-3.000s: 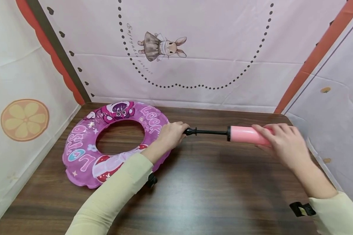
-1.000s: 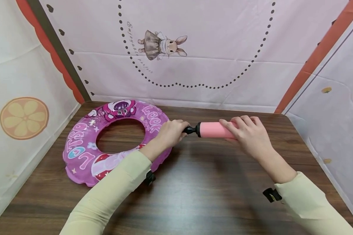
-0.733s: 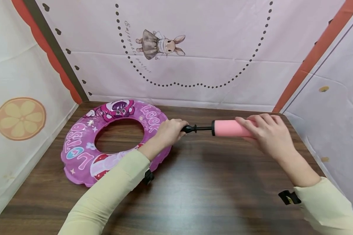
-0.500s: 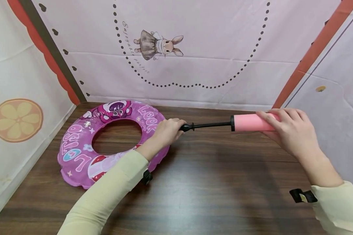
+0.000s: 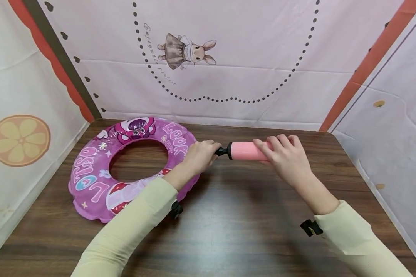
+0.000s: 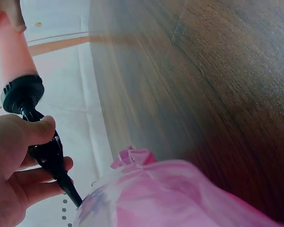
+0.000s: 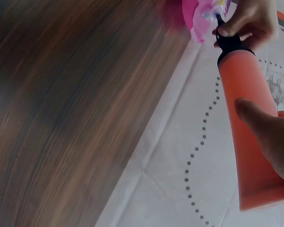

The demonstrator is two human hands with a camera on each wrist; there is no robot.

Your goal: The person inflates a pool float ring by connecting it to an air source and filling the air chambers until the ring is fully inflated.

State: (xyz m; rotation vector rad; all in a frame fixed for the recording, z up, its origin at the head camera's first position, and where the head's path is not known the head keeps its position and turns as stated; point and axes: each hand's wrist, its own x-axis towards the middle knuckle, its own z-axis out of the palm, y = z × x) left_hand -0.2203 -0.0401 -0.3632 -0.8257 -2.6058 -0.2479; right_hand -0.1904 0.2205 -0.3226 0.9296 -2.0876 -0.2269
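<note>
A pink hand pump (image 5: 247,150) lies level between the two hands, its barrel pushed up close against its black nozzle end. My left hand (image 5: 200,156) grips that black end (image 6: 49,151) with thumb and fingers. In the left wrist view the slim black tip meets the purple swim ring (image 6: 170,198); the exact joint is hard to make out. My right hand (image 5: 287,159) wraps around the pink barrel (image 7: 251,127) toward its far end. The inflated, lettered swim ring (image 5: 90,169) lies flat on the left, partly hidden behind the left forearm.
A dark wooden table (image 5: 249,231) carries everything. Printed cloth walls stand behind it (image 5: 263,77) and at both sides. Black wrist straps with cameras sit at each cuff, the right one (image 5: 311,227) just above the table.
The right hand has drawn the pink barrel out to the right, in, out again, and now back left against the black end, covering the rod. The left hand has stayed by the ring.
</note>
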